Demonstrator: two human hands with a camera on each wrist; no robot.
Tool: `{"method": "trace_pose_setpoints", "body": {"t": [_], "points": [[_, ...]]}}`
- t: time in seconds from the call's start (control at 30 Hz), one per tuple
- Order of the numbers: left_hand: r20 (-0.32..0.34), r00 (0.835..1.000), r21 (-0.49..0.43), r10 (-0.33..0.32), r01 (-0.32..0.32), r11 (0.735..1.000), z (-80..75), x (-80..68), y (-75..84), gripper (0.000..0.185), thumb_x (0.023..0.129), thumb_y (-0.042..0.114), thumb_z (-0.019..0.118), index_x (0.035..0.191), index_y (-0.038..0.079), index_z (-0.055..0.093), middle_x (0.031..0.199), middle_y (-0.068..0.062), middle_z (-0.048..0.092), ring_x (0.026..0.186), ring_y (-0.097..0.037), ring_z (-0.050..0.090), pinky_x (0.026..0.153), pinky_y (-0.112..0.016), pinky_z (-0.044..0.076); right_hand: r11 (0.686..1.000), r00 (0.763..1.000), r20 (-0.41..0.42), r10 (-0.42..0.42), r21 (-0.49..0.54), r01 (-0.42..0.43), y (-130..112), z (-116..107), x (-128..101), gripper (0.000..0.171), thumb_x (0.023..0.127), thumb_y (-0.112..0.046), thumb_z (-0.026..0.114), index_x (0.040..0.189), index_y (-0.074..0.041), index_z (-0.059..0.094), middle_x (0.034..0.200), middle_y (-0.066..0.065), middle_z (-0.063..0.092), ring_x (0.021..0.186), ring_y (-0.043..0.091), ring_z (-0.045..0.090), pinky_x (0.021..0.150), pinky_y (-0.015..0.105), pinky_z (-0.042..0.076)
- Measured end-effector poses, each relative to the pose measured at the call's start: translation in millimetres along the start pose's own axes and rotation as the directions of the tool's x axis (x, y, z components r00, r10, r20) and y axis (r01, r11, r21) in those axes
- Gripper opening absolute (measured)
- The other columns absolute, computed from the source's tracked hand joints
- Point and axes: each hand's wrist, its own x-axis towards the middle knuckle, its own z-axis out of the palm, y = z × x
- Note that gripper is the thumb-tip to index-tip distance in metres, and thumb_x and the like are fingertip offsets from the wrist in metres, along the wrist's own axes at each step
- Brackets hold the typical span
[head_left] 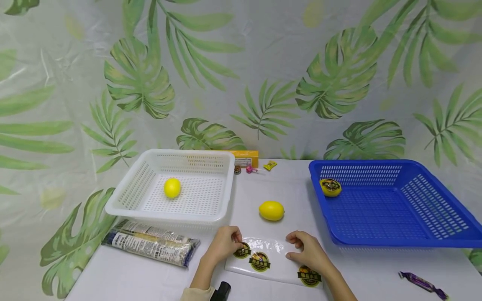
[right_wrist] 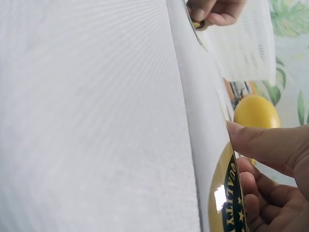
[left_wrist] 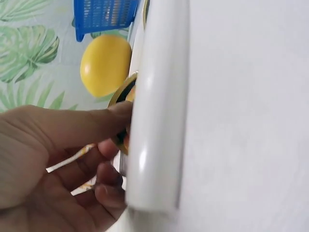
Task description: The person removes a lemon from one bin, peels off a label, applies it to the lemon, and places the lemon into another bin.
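Note:
A glossy white sheet [head_left: 276, 262] bears round black-and-gold stickers, one of them [head_left: 259, 261] near its middle. My left hand [head_left: 224, 243] pinches the sheet's left end, with the thumb [left_wrist: 121, 110] on a sticker in the left wrist view. At the right part, my right hand [head_left: 309, 251] holds the far edge; in the right wrist view its thumb [right_wrist: 241, 135] lies against the sheet and the other fingers are curled behind it. The sheet's near side curves over in both wrist views. A yellow lemon [head_left: 271, 210] lies just beyond the sheet.
At the left, a white basket [head_left: 126, 209] holds another lemon [head_left: 172, 188]. A blue basket [head_left: 325, 223] at the right holds a lemon with a sticker [head_left: 330, 187]. Around are a long plastic packet [head_left: 150, 242], a purple-wrapped candy [head_left: 423, 283], a lollipop [head_left: 249, 169] and an orange box [head_left: 246, 157].

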Motion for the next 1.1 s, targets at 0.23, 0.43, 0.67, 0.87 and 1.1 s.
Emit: {"method": "trace_pose_setpoints", "body": {"t": [0.23, 0.43, 0.67, 0.87, 1.1], "points": [[-0.053, 0.998, -0.197, -0.019, 0.008, 0.980, -5.7, -3.8, 2.0, 0.007, 0.077, -0.006, 0.066, 0.082, -0.002, 0.065, 0.070, -0.003, 0.060, 0.061, -0.002, 0.047, 0.056, -0.018, 0.043, 0.999, 0.999, 0.014, 0.043, 0.012, -0.043, -2, -1, 0, 0.041, 0.065, -0.006, 0.083, 0.100, -0.001, 0.063, 0.088, 0.004, 0.060, 0.076, 0.014, 0.051, 0.067, 0.024, 0.047], [0.013, 0.997, -0.374, -0.074, 0.074, 0.924, -5.9, -3.3, 9.8, 0.011, 0.083, 0.000, 0.064, 0.092, -0.003, 0.068, 0.085, -0.014, 0.068, 0.068, -0.010, 0.058, 0.059, -0.023, 0.050, 0.999, 0.999, 0.014, 0.042, 0.009, -0.042, -3, -1, 0, 0.040, 0.066, -0.006, 0.083, 0.100, -0.001, 0.063, 0.087, 0.004, 0.059, 0.076, 0.015, 0.051, 0.067, 0.024, 0.047], [-0.055, 0.993, -0.431, -0.105, 0.072, 0.900, -7.8, 4.2, 40.4, 0.012, 0.085, -0.005, 0.059, 0.093, -0.009, 0.066, 0.087, -0.023, 0.067, 0.074, -0.018, 0.059, 0.063, -0.019, 0.046, 0.999, 0.995, -0.085, 0.045, 0.002, -0.045, -4, 1, 10, 0.035, 0.069, -0.003, 0.080, 0.100, -0.001, 0.064, 0.081, 0.002, 0.061, 0.068, 0.011, 0.052, 0.063, 0.023, 0.046], [-0.112, 0.983, -0.450, -0.143, 0.078, 0.890, -13.0, 18.2, 64.9, 0.013, 0.086, -0.007, 0.056, 0.093, -0.012, 0.065, 0.090, -0.026, 0.065, 0.078, -0.020, 0.056, 0.066, -0.018, 0.043, 1.000, 0.979, -0.205, -0.005, 0.010, 0.008, -13, -7, 35, 0.060, 0.069, -0.004, 0.081, 0.122, 0.003, 0.054, 0.097, 0.018, 0.061, 0.081, 0.028, 0.058, 0.074, 0.041, 0.050], [-0.143, 0.979, -0.478, -0.143, 0.058, 0.877, 2.6, 50.6, 55.1, 0.013, 0.087, -0.005, 0.056, 0.094, -0.012, 0.066, 0.091, -0.025, 0.065, 0.078, -0.023, 0.057, 0.065, -0.019, 0.043, 0.999, 0.995, -0.102, 0.015, 0.048, -0.010, -8, -9, 74, 0.090, 0.065, -0.010, 0.085, 0.141, -0.002, 0.036, 0.127, 0.028, 0.049, 0.109, 0.044, 0.051, 0.093, 0.056, 0.041]]}}
